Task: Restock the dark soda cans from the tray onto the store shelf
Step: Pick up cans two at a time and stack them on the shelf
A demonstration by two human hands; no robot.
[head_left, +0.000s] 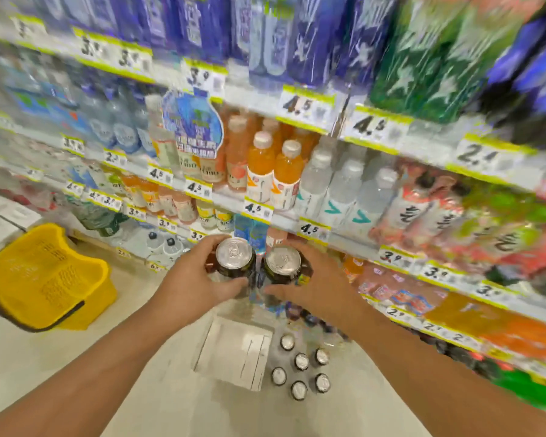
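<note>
1. Gripping one dark can [235, 261] in my left hand [192, 279], fingers curled round it.
2. My right hand [309, 287] grips another can [282, 264] just beside the first.
3. Below my hands, six cans [301, 367] stand beside a white tray [234, 354].

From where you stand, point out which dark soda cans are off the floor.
Two: the can in the left hand at and the can in the right hand at. The six loose cans stand upright on the floor below.
</note>
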